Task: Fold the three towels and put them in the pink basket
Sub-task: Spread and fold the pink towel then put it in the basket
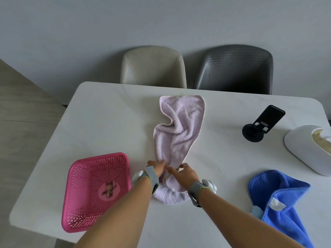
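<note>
Nearest, the blue towel (pixel 284 203) is heaped at the right table (pixel 111 111) edge; the pink basket (pixel 96 190) is set at the left, no towel in it; between them the lilac towel's (pixel 179 133) near end is pinched by the left hand (pixel 156 168) and right hand (pixel 184 173) — fingers closed on cloth; beyond, a phone stand (pixel 263 122) and two chairs (pixel 154 67).

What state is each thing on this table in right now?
Lilac towel: rumpled, unfolded, near end gripped.
Blue towel: crumpled at the table's edge.
Pink basket: upright, no towels inside.
Left hand: pinching the lilac towel.
Right hand: gripping the lilac towel.
Phone stand: upright, nothing on it.
</note>
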Tool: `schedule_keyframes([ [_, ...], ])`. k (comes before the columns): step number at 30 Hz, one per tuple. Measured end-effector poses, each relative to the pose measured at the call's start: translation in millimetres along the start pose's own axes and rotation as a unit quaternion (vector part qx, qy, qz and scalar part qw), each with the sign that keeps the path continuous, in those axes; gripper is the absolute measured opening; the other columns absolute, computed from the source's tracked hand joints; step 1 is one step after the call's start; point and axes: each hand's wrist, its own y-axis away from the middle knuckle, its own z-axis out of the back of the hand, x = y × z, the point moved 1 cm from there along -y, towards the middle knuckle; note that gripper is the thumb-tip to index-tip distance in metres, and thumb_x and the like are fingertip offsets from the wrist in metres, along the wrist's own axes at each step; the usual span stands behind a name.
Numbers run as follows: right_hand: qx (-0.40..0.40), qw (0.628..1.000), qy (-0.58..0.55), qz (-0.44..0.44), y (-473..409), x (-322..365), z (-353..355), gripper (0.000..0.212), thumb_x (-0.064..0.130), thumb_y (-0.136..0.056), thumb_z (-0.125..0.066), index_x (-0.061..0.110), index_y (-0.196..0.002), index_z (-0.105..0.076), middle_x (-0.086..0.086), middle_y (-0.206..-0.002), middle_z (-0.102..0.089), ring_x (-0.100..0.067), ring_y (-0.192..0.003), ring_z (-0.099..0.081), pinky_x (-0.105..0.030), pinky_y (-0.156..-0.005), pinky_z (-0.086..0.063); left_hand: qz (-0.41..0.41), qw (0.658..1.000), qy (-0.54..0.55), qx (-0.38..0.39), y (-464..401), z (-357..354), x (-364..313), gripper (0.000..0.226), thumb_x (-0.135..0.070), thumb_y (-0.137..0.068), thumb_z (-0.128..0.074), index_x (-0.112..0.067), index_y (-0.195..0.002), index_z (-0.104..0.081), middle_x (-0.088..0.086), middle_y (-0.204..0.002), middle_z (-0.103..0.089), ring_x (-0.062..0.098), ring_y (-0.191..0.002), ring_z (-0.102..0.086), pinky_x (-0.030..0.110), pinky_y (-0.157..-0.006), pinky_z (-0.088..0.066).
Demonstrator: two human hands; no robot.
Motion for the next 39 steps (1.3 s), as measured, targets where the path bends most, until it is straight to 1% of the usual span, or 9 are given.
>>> schedule_keyframes([
  [4, 0.023, 0.999, 0.016, 0.027, 14.8, 0.4, -2.3, 0.097, 0.088, -0.067, -0.054, 0.023, -0.139, -0.043, -0.013, -0.13, -0.065, -0.035, -0.12, -0.061, -0.039, -0.099, -0.046, -0.059, 0.997, 0.007, 0.039, 9.5, -0.5, 10.1, 0.049, -0.043, -0.091, -0.055, -0.001, -0.106, -0.073, 0.018, -0.109, -0.074, 0.033, -0.1, -0.07, 0.037, -0.09, -0.054],
  [9, 0.034, 0.996, 0.036, 0.069, 40.1, -18.5, -7.3, 0.075, 0.059, -0.083, -0.065, 0.023, -0.142, -0.038, -0.009, -0.123, -0.065, -0.032, -0.11, -0.064, -0.036, -0.085, -0.047, -0.125, 0.992, 0.017, -0.01, 36.2, -3.0, 23.9, 0.026, -0.028, -0.098, -0.048, -0.008, -0.088, -0.062, 0.027, -0.104, -0.068, 0.042, -0.097, -0.066, 0.038, -0.075, -0.05],
  [12, -0.001, 0.996, 0.084, 0.041, 40.7, -35.7, -8.8, 0.039, 0.039, -0.094, -0.052, 0.024, -0.13, -0.048, -0.011, -0.113, -0.07, -0.035, -0.106, -0.067, -0.038, -0.09, -0.05, -0.151, 0.987, 0.0, -0.056, 54.7, -0.4, 30.1, 0.024, -0.027, -0.102, -0.042, -0.01, -0.105, -0.058, 0.018, -0.107, -0.068, 0.036, -0.095, -0.062, 0.037, -0.076, -0.044],
  [18, -0.055, 0.994, -0.091, -0.012, 44.7, -58.3, 6.4, 0.018, 0.032, -0.086, -0.044, 0.022, -0.089, -0.058, -0.005, -0.082, -0.076, -0.035, -0.078, -0.074, -0.052, -0.077, -0.062, -0.17, 0.974, 0.065, -0.137, 64.9, 13.4, 42.6, 0.024, -0.03, -0.107, -0.034, -0.011, -0.11, -0.049, 0.013, -0.1, -0.065, 0.03, -0.079, -0.055, 0.034, -0.065, -0.036],
  [23, -0.018, 0.999, 0.014, 0.028, 56.2, -54.3, -14.9, 0.06, 0.074, -0.08, -0.056, 0.025, -0.115, -0.059, -0.001, -0.112, -0.069, -0.026, -0.105, -0.064, -0.032, -0.089, -0.044, -0.21, 0.969, 0.111, -0.066, 61.6, 19.7, 49.7, 0.05, -0.043, -0.097, -0.059, -0.015, -0.137, -0.051, 0.006, -0.126, -0.067, 0.026, -0.114, -0.063, 0.026, -0.088, -0.043],
  [27, -0.051, 0.987, 0.146, 0.039, 61.7, -49.0, -37.0, 0.035, 0.061, -0.09, -0.053, 0.027, -0.094, -0.061, -0.007, -0.116, -0.066, -0.029, -0.106, -0.063, -0.032, -0.09, -0.046, -0.223, 0.969, 0.103, 0.038, 58.9, 21.3, 69.8, 0.092, -0.034, -0.084, -0.077, -0.016, -0.158, -0.025, 0.005, -0.142, -0.058, 0.02, -0.127, -0.058, 0.035, -0.11, -0.043],
  [30, -0.062, 0.978, 0.196, 0.032, 69.8, -53.5, -46.0, 0.048, 0.057, -0.085, -0.064, 0.023, -0.117, -0.06, -0.008, -0.122, -0.055, -0.031, -0.113, -0.055, -0.037, -0.093, -0.045, -0.2, 0.976, 0.038, 0.072, 58.7, 18.6, 93.6, 0.11, -0.031, -0.079, -0.08, -0.02, -0.161, -0.006, 0.008, -0.155, -0.042, 0.026, -0.136, -0.049, 0.037, -0.109, -0.044],
  [35, -0.11, 0.958, 0.263, -0.017, 67.8, -79.4, -62.6, 0.031, 0.041, -0.091, -0.044, 0.035, -0.12, -0.052, 0.0, -0.105, -0.042, -0.03, -0.105, -0.05, -0.051, -0.081, -0.047, -0.214, 0.97, -0.117, 0.015, 55.7, 6.0, 128.5, 0.097, -0.013, -0.094, -0.06, -0.03, -0.16, 0.009, 0.015, -0.148, -0.049, 0.035, -0.121, -0.059, 0.037, -0.092, -0.05],
  [39, -0.165, 0.971, 0.172, -0.019, 75.2, -77.4, -60.5, 0.025, 0.023, -0.099, -0.035, 0.009, -0.114, -0.049, -0.018, -0.121, -0.058, -0.039, -0.112, -0.055, -0.042, -0.086, -0.043, -0.251, 0.945, -0.206, -0.037, 52.8, 0.7, 140.5, 0.085, -0.003, -0.095, -0.047, -0.036, -0.159, -0.002, 0.021, -0.144, -0.047, 0.038, -0.125, -0.054, 0.038, -0.1, -0.045],
])
